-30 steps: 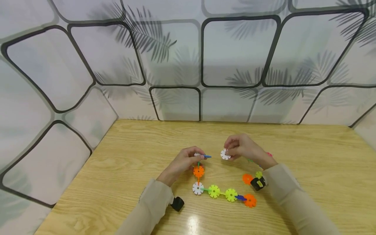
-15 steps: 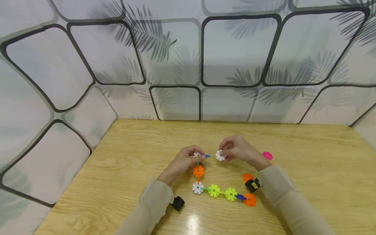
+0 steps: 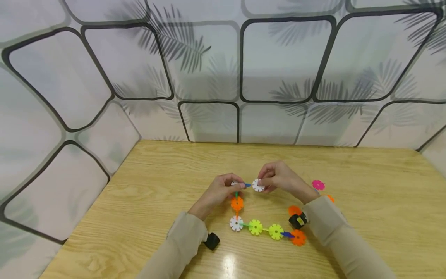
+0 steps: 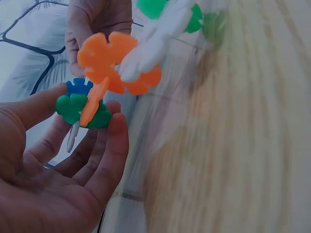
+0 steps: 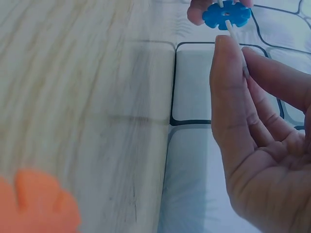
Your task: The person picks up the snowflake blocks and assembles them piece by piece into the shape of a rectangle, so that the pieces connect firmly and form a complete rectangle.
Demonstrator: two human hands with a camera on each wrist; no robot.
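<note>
My left hand (image 3: 220, 190) pinches the far end of a chain of slotted plastic snowflake discs, where a white disc and a blue disc (image 5: 226, 15) join. A green disc (image 4: 70, 108) and an orange disc (image 4: 99, 58) hang on below them. From there the chain runs over the table through a white disc (image 3: 236, 223), two yellow-green discs (image 3: 255, 227) and a dark blue one (image 3: 287, 234) to an orange disc (image 3: 298, 238). Between thumb and fingers, my right hand (image 3: 281, 179) holds a loose white disc (image 3: 257, 186), its edge right at the blue disc's rim.
Loose discs lie right of the chain: a pink one (image 3: 318, 185), an orange one (image 3: 294, 210) and another orange one (image 3: 330, 198), partly behind the right sleeve. Black wrist cameras (image 3: 211, 241) hang under both wrists. A patterned wall (image 3: 271, 124) borders the wooden table (image 3: 167, 166).
My right hand has moved left with its white disc, from a gap away up to the blue disc. The pink disc has come into sight. My left hand has stayed nearly still.
</note>
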